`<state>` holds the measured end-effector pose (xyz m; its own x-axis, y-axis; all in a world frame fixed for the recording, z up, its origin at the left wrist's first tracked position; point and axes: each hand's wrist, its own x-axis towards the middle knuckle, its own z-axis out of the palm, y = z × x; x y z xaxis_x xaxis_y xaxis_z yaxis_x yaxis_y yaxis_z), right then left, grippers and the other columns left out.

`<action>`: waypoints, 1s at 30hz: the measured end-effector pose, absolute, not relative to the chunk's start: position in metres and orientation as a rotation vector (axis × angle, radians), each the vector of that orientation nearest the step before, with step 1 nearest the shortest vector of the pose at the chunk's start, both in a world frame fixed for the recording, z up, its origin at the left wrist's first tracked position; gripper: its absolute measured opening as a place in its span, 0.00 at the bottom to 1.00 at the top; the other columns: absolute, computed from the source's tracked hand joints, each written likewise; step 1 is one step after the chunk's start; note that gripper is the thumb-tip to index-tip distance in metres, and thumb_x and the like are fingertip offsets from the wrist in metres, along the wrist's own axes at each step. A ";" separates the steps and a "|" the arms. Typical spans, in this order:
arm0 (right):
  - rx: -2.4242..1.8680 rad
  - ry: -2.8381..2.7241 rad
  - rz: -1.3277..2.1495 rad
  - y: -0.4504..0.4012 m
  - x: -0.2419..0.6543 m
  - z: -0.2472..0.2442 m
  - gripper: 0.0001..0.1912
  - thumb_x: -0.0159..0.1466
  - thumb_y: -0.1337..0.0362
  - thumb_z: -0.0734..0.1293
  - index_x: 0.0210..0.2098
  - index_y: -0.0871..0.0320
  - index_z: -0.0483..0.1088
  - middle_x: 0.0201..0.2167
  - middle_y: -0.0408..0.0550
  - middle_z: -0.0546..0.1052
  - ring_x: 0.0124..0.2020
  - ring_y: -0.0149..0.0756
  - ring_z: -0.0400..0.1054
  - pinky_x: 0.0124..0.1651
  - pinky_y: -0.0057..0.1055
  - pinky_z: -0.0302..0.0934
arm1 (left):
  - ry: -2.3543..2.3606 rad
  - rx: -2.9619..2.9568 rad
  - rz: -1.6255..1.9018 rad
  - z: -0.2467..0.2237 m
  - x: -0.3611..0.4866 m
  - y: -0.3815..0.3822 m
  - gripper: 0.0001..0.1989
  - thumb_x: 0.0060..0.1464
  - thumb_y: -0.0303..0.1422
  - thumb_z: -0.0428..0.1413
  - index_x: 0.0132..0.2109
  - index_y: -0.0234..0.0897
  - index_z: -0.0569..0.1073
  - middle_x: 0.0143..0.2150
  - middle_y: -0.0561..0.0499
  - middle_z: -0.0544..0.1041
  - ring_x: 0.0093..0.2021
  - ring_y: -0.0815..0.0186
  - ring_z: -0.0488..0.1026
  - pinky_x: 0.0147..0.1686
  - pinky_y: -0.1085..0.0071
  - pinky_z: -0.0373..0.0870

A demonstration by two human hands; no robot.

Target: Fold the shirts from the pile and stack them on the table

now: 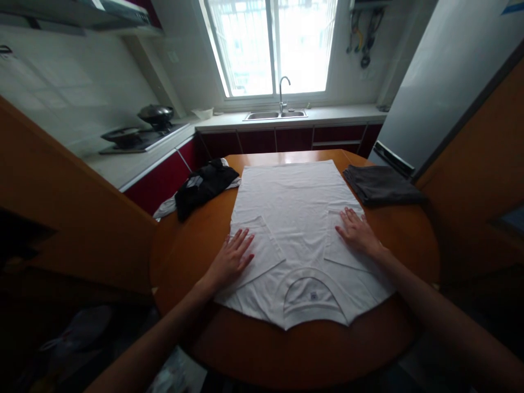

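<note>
A white T-shirt (295, 207) lies spread on the wooden table (311, 349), its neckline towards me and its hem at the far side. Both sleeves are folded inward over the body of the shirt. My left hand (232, 256) rests flat on the left sleeve near its folded edge, fingers spread. On the right sleeve lies my right hand (357, 232), also flat with its fingers apart. Neither hand grips the cloth. A small dark print shows inside the collar.
Dark and light clothes (204, 188) lie in a heap at the table's left edge. A folded dark grey cloth (382, 185) sits at the right. Beyond are a counter with a sink (264, 115), a stove with pans (155, 114) and a tall fridge (442, 82).
</note>
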<state>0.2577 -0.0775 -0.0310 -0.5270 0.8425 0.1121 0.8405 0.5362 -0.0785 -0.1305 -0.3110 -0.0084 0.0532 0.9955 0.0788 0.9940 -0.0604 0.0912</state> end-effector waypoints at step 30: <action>-1.236 -2.487 0.021 -0.112 0.243 -0.037 0.31 0.72 0.53 0.53 0.69 0.65 0.57 0.71 0.61 0.57 0.72 0.48 0.48 0.70 0.53 0.43 | 1.777 2.462 0.238 0.005 -0.051 -0.343 0.32 0.68 0.46 0.48 0.74 0.47 0.50 0.76 0.46 0.46 0.75 0.50 0.41 0.70 0.46 0.45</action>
<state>0.2434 -0.1115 -0.0369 -0.5513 0.7738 0.3120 0.7683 0.6166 -0.1717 -0.0510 -0.3425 0.0047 0.3085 0.9486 0.0702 0.9337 -0.3161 0.1680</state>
